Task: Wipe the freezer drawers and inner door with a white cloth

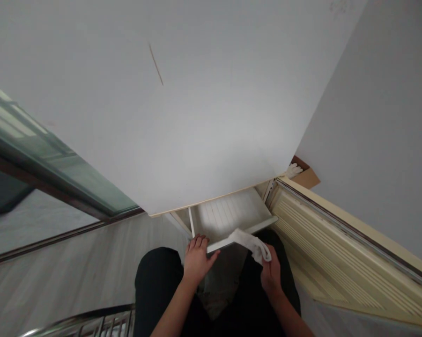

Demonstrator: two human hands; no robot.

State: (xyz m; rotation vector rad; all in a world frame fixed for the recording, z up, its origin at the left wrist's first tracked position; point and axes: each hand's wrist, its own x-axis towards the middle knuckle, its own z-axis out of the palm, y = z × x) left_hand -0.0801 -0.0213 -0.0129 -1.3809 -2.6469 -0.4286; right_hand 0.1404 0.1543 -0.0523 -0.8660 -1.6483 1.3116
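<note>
A shallow white drawer (232, 213) is pulled partway out from under a large white panel, just above my knees. My left hand (197, 259) grips its front left corner, fingers over the rim and thumb along the front face. In my right hand (271, 271) is a white cloth (250, 243), bunched at the near end. The cloth's other end drapes over the front edge of the drawer. Fingers of the right hand are partly hidden behind the cloth. The drawer's floor shows faint ridges.
The large white panel (211, 107) spreads above the drawer. A cream ribbed door (340, 252) stands open at the right. Behind it is a cardboard box (307, 178) with a white glove (294, 170). A metal rack (105, 323) is at lower left; sliding glass (73, 168) lines the left side.
</note>
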